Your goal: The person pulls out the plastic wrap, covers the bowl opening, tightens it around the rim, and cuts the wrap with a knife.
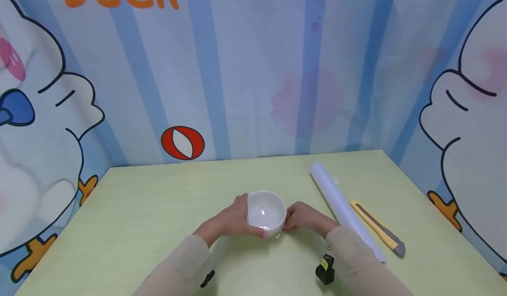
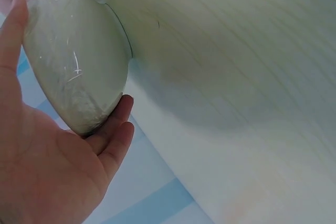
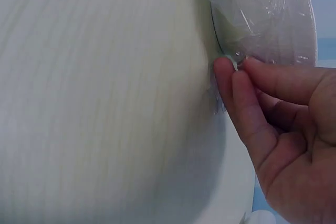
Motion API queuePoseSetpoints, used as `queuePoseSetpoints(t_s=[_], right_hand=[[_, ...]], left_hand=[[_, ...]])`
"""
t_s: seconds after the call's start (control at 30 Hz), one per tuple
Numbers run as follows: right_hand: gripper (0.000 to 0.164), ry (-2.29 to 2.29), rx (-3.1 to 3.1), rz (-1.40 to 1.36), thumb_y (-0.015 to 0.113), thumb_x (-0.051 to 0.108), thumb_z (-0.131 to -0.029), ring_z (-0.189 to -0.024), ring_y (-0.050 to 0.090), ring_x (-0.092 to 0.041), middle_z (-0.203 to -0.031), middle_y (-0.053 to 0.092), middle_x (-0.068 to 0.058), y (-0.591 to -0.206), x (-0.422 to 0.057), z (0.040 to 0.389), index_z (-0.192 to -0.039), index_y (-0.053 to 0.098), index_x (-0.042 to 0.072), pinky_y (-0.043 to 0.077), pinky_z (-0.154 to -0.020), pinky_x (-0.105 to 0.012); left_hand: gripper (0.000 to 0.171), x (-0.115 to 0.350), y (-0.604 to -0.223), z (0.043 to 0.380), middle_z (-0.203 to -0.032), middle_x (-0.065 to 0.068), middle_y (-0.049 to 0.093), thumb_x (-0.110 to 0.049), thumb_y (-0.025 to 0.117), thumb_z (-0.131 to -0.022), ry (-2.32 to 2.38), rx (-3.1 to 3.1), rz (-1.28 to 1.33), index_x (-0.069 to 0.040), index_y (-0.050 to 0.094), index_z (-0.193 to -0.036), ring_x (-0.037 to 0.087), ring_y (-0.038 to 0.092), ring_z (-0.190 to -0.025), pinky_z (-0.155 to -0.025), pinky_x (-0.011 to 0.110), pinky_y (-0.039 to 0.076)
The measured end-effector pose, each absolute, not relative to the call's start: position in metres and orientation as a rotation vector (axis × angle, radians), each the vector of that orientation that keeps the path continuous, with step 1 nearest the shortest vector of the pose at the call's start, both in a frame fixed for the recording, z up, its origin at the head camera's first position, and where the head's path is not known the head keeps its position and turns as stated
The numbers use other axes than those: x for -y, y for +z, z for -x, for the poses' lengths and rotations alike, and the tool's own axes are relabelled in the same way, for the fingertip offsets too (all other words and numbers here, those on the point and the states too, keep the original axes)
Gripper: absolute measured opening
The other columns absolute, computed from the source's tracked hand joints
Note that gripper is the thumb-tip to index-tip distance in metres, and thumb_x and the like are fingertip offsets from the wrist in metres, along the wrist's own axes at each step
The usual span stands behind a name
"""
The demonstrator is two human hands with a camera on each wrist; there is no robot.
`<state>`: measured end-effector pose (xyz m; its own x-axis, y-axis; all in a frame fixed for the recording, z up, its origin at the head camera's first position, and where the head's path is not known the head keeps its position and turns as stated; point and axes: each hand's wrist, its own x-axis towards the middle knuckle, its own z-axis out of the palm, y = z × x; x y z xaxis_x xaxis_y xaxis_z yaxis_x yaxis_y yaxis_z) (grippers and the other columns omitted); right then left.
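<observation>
A small white bowl is held above the table, its outside covered by crinkled clear plastic film. My left hand grips the bowl from the left, thumb on the near side and fingers round the far side. At the bowl's right edge, my right hand pinches a gathered bit of the film between thumb and fingertips, plain in the right wrist view. Film bunches near that pinch. How far the film reaches over the bowl's mouth, I cannot tell.
To the right on the pale green table lies a long pale lilac roll. Beyond it is a yellow and grey utility knife. A striped blue curtain with cartoon ducks stands behind and at both sides.
</observation>
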<state>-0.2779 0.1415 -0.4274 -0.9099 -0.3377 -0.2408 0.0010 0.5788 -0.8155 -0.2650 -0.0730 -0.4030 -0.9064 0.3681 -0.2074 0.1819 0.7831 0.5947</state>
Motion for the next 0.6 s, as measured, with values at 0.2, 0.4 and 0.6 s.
queuePoseSetpoints(t_s=[0.2,0.4,0.6], right_hand=[[0.017,-1.204,-2.628,0.236,0.066,-0.005,-0.062,-0.064,0.05,-0.012,-0.068,0.06,-0.003,-0.431,-0.136,0.278,-0.078,0.065,-0.002,0.042,-0.059,-0.022],[0.011,-1.105,-2.76,0.187,0.06,-0.004,-0.067,-0.057,0.046,-0.013,-0.066,0.054,-0.004,-0.432,-0.131,0.273,-0.075,0.056,0.002,0.038,-0.051,-0.021],[0.003,-0.94,-2.907,0.212,0.059,0.005,-0.074,-0.06,0.046,-0.015,-0.068,0.055,-0.002,-0.431,-0.129,0.269,-0.077,0.059,0.004,0.038,-0.055,-0.025]], left_hand=[[0.112,0.073,-0.404,0.267,-0.125,0.011,0.039,-0.058,0.076,-0.061,0.832,-2.669,-0.438,-0.003,0.019,-0.139,0.024,0.048,-0.105,-0.088,0.041,0.046],[0.112,0.073,-0.404,0.266,-0.125,0.012,0.039,-0.057,0.077,-0.061,0.839,-2.662,-0.43,-0.003,0.018,-0.139,0.024,0.047,-0.107,-0.089,0.042,0.046],[0.112,0.075,-0.402,0.264,-0.126,0.011,0.039,-0.057,0.077,-0.061,0.837,-2.643,-0.408,-0.003,0.018,-0.14,0.024,0.047,-0.108,-0.089,0.043,0.046]])
